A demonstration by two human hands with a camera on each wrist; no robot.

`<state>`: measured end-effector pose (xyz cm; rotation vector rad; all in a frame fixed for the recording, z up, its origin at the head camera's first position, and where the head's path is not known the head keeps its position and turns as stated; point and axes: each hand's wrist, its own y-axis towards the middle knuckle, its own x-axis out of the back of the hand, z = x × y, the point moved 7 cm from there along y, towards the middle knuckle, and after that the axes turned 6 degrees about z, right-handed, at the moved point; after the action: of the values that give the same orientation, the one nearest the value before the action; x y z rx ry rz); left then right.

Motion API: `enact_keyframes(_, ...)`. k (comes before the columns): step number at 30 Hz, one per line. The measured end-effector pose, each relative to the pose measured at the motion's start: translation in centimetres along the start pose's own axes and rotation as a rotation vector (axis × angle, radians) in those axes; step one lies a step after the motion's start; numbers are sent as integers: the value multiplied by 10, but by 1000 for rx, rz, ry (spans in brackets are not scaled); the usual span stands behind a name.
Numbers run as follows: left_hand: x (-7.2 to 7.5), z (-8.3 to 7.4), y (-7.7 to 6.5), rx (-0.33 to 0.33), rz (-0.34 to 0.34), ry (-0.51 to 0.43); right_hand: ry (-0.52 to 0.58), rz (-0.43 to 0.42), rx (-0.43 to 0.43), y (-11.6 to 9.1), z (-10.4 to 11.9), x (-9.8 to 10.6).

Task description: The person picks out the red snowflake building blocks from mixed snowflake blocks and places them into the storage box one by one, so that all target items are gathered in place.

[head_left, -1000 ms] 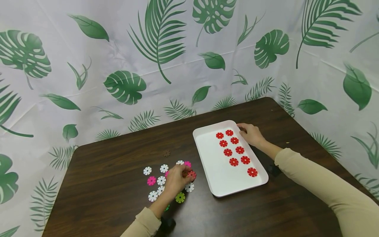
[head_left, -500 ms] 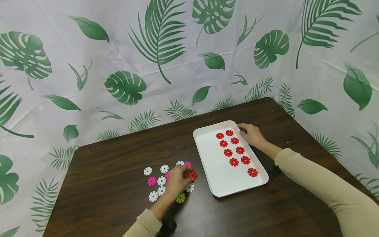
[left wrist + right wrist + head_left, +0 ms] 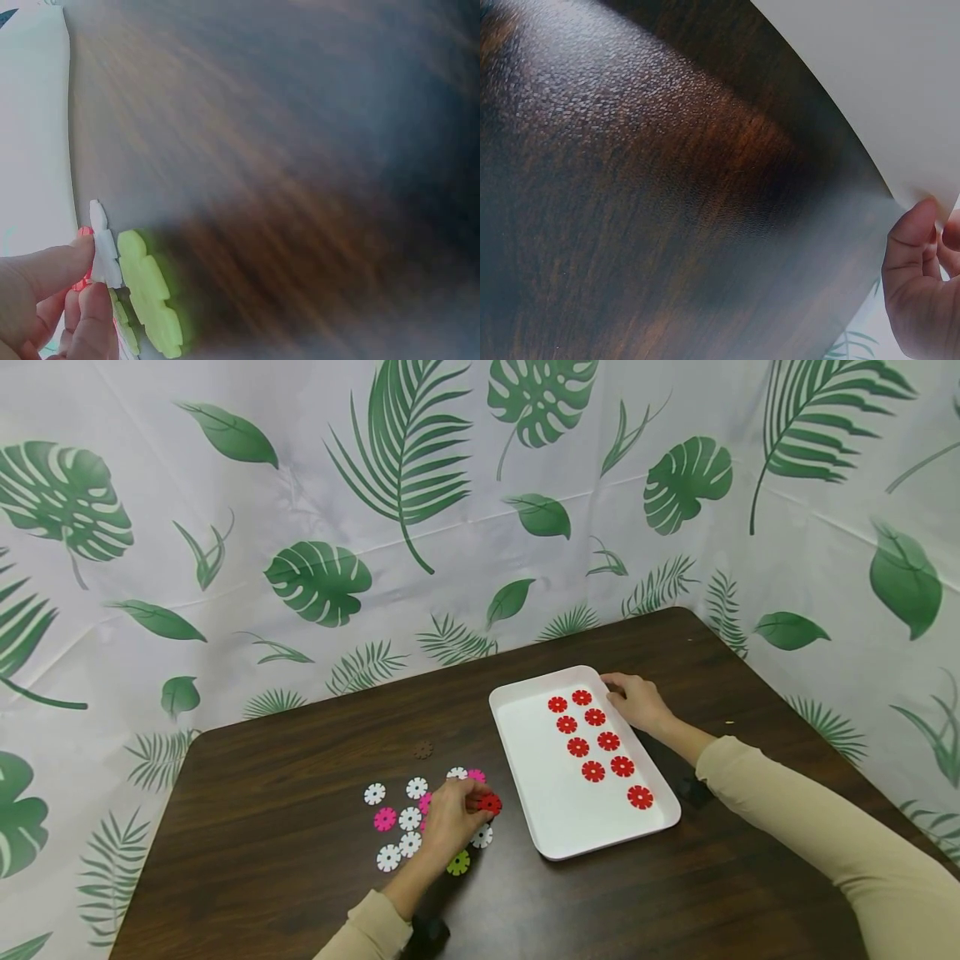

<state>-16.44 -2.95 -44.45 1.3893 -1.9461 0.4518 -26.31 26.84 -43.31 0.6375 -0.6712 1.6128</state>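
My left hand [image 3: 447,820] pinches a red notched disc [image 3: 491,804] between thumb and fingertips, at the right side of a loose group of discs. In the left wrist view, a white notched disc [image 3: 106,251] and a lime green one [image 3: 152,294] are right beside those fingers. At the far right side of the white tray [image 3: 534,777], my right hand [image 3: 641,703] holds the rim. The right wrist view shows its thumb [image 3: 909,238] against the tray's edge. Several red discs [image 3: 578,747] lie inside the tray in two columns along its right half.
White discs [image 3: 388,858], pink discs [image 3: 385,819] and a lime green disc [image 3: 458,862] lie around the left hand, some partly hidden by it. A brown disc [image 3: 423,750] lies farther back on the dark wood table [image 3: 285,810]. A leaf-patterned cloth [image 3: 450,460] hangs behind.
The red disc in my left hand has shifted slightly right with the fingertips. A green disc near the left wrist is now hidden. The right hand and tray stay put.
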Motion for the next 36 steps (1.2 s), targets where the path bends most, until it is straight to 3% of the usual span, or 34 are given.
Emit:
enact_keyframes(24, -5, 9, 2, 89, -16, -155, 10, -1, -7, 1, -2, 0)
enact_keyframes(36, -1, 15, 2, 206, -20, -424, 6, -3, -7, 1, -2, 0)
